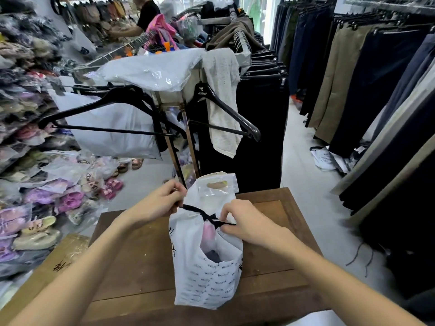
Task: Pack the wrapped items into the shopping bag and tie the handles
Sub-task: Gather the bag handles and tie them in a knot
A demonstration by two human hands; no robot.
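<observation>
A white shopping bag (207, 278) with small printed lettering stands upright on a brown wooden table (141, 255). Inside it a pink wrapped item (209, 231) and a dark item (213, 255) show through the opening. Black cord handles (202, 212) stretch across the bag's mouth and cross in a knot near the middle. My left hand (164, 201) pinches the left end of the cord. My right hand (242, 222) pinches the right end at the bag's rim. A flat white flap with a cut-out handle (217, 184) rises behind the bag.
A metal clothes rack (186, 128) with black hangers, plastic sheeting and a grey garment stands just behind the table. Packaged slippers (47, 191) are piled at the left. Trousers hang on racks (376, 78) to the right. A person in black stands far back. A cardboard box (58, 262) sits at the table's left.
</observation>
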